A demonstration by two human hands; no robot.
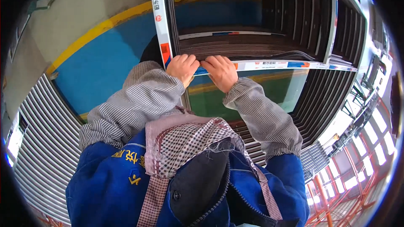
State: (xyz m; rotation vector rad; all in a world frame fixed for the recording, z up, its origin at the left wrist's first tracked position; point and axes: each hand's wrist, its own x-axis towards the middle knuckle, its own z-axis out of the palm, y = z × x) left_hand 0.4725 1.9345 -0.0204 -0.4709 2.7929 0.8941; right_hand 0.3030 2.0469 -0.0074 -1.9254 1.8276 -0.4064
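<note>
A window frame (269, 64), wrapped in white printed film with red and blue patches, stands in front of me. Along its inner edge runs a thin black rubber strip (296, 53), bowed loose toward the right. My left hand (183, 68) is closed at the frame's near left corner, fingertips curled over the inner edge. Just beside it, my right hand (220, 71) is closed over the same bar, its fingers at the end of the strip's visible run. Both thumbs and whatever part of the strip lies under the fingers are mostly hidden.
Dark glass (219, 14) fills the frame's far part, with reflections in it. Several dark frames (332, 96) are stacked at the right. Long ribbed profiles (46, 147) lie at the left. The floor (109, 52) is blue with a yellow line.
</note>
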